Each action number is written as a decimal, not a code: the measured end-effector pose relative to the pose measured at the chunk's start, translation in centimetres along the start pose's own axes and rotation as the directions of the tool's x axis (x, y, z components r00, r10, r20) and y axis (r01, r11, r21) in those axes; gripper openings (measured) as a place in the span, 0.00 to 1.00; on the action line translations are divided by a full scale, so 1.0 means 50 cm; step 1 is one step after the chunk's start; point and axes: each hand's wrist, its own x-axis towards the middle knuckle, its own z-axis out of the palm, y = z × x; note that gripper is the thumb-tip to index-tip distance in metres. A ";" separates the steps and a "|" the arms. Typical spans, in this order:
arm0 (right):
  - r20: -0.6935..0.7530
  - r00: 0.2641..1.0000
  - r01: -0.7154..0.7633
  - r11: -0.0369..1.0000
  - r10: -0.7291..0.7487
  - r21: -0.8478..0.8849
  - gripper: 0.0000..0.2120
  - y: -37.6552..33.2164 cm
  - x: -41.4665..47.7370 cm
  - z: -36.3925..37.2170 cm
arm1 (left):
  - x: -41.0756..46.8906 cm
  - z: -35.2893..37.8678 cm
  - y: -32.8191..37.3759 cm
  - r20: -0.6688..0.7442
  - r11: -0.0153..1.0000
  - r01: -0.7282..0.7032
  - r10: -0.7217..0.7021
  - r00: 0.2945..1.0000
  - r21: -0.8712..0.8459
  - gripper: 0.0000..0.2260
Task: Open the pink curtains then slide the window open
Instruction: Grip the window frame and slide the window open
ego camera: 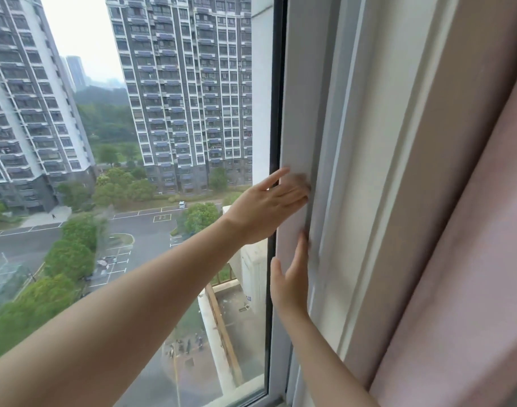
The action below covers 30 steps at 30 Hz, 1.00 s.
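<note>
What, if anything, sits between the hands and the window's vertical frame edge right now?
Nothing visible. Both the left hand and the right hand are already flat on the window sash frame. The pink curtain hangs off to the right, clear of them.

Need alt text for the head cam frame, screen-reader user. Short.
Both bare hands press on the white vertical window frame: the left hand higher, fingers curled at its edge, the right hand flat just below. The pink curtain hangs pulled aside at right. Through the glass, high-rise apartment blocks, trees and a parking lot lie far below.
</note>
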 end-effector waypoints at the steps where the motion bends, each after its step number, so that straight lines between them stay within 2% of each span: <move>1: -0.011 1.000 -0.020 0.999 0.020 0.031 0.35 0.004 0.005 0.006 | 0.016 0.003 -0.002 -0.026 1.000 -0.017 0.018 1.000 0.026 0.22; 5: -0.003 0.986 -0.166 0.967 0.169 0.193 0.38 -0.005 0.022 0.018 | 0.053 0.009 -0.004 -0.095 0.996 -0.069 0.074 0.993 0.056 0.17; 10: -0.017 0.970 -0.227 0.921 0.245 0.317 0.40 -0.027 0.022 0.028 | 0.058 0.009 -0.012 -0.063 0.983 -0.106 0.116 0.991 0.147 0.18; 17: -0.100 0.948 -0.253 0.905 0.302 0.342 0.40 -0.045 0.010 0.045 | 0.054 0.004 -0.020 -0.076 0.978 -0.156 0.168 0.983 0.139 0.20; 25: -0.143 0.942 -0.257 0.925 0.305 0.280 0.37 -0.064 -0.050 0.116 | -0.034 -0.006 -0.048 -0.142 0.981 -0.142 0.161 0.977 0.132 0.16; 30: -0.155 0.939 -0.253 0.924 0.306 0.288 0.36 -0.080 -0.091 0.164 | -0.101 -0.021 -0.072 -0.106 0.982 -0.148 0.160 0.981 0.117 0.19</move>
